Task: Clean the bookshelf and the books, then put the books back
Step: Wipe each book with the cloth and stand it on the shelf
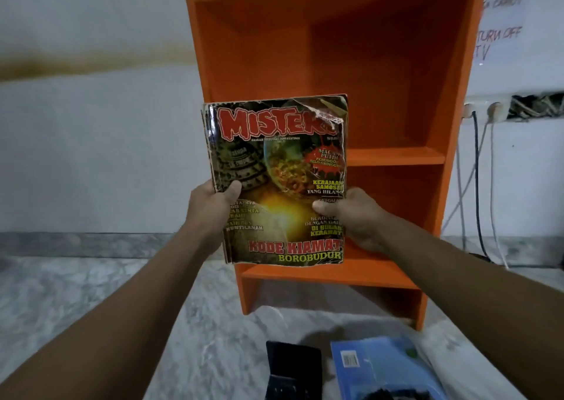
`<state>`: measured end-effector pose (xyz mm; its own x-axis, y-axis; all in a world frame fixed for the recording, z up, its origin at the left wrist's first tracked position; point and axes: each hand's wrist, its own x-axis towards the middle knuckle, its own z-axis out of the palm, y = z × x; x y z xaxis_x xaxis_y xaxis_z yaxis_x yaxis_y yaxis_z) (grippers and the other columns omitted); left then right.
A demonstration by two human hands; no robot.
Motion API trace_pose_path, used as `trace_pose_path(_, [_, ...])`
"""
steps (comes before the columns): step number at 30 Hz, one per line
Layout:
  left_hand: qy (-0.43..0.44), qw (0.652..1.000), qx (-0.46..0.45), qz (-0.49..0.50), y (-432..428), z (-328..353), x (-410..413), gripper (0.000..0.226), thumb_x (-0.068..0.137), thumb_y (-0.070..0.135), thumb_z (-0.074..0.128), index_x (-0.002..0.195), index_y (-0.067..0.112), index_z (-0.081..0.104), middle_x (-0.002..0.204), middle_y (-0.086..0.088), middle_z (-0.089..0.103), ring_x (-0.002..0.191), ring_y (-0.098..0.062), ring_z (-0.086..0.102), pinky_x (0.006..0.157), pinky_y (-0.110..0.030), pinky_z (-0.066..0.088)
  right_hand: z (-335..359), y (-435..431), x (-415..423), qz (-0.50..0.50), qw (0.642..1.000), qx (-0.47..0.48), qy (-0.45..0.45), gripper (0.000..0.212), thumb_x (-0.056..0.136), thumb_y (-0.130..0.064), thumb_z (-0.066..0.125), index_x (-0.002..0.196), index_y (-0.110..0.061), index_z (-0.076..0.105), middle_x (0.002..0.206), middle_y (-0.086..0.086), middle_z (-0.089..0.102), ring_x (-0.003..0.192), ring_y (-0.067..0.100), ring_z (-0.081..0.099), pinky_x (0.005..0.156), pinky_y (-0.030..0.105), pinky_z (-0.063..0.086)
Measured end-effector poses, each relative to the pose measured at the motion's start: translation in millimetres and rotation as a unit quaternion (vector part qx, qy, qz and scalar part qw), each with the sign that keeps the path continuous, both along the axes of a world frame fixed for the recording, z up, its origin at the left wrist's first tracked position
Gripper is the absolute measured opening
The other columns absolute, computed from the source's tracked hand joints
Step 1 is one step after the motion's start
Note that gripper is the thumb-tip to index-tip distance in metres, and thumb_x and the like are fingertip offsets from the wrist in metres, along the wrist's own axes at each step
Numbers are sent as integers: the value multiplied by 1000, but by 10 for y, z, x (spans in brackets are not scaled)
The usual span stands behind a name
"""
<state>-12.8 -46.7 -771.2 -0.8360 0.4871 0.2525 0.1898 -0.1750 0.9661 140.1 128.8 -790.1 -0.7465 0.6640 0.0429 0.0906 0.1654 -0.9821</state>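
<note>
I hold a worn magazine (279, 167) with the red title "MISTERI" upright in front of the orange bookshelf (393, 94). My left hand (210, 208) grips its left edge, thumb on the cover. My right hand (355, 219) grips its right edge, thumb on the cover too. The cover's top right corner is torn. The magazine hides part of the shelf's lower compartments. The shelves that show have nothing on them.
A blue book (378, 369) and a dark object (291, 366) lie on the marble floor (91, 292) below the shelf. Wall sockets (485, 111) with hanging cables (477, 192) sit to the shelf's right. A white wall stands behind.
</note>
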Motion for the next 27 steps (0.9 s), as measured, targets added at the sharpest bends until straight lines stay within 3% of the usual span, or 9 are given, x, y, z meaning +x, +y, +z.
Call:
trace_pose_path(6, [58, 992, -94, -52, -14, 246, -296, 20, 94, 3, 59, 98, 21, 66, 101, -5, 72, 95, -24, 68, 80, -42, 55, 413, -42, -337, -63, 994, 2, 93, 19, 95, -6, 60, 113, -5, 59, 105, 16, 69, 94, 31, 68, 74, 43, 57])
trace_pose_path(9, [71, 982, -153, -82, -129, 258, -446, 19, 94, 1, 59, 103, 16, 68, 102, -6, 73, 95, -25, 70, 79, -43, 58, 625, -8, -504, -86, 990, 11, 114, 18, 95, -6, 59, 113, -4, 57, 106, 16, 68, 95, 31, 68, 72, 42, 57])
trace_pose_path(14, [88, 988, -126, -6, -152, 464, -702, 20, 89, 5, 68, 106, 14, 72, 100, -6, 75, 91, -26, 72, 83, -51, 59, 1021, 55, -897, -126, 981, 138, 51, 16, 95, -12, 61, 108, -6, 55, 104, 14, 65, 94, 32, 66, 85, 52, 56])
trace_pose_path(18, [125, 983, -135, 28, -88, 591, -711, 18, 86, 10, 72, 102, 16, 73, 101, -5, 74, 92, -24, 71, 85, -48, 59, 1218, 157, -1144, -196, 957, 213, 10, 21, 92, -24, 66, 104, -9, 59, 99, 9, 66, 91, 29, 65, 85, 49, 56])
trace_pose_path(27, [182, 945, -194, 190, 110, 815, -750, 14, 83, 21, 76, 96, 15, 74, 90, -4, 74, 81, -25, 71, 77, -45, 60, 1369, 508, -1739, -200, 964, 172, 39, 22, 88, -13, 68, 109, -10, 61, 111, 14, 66, 94, 36, 67, 79, 47, 59])
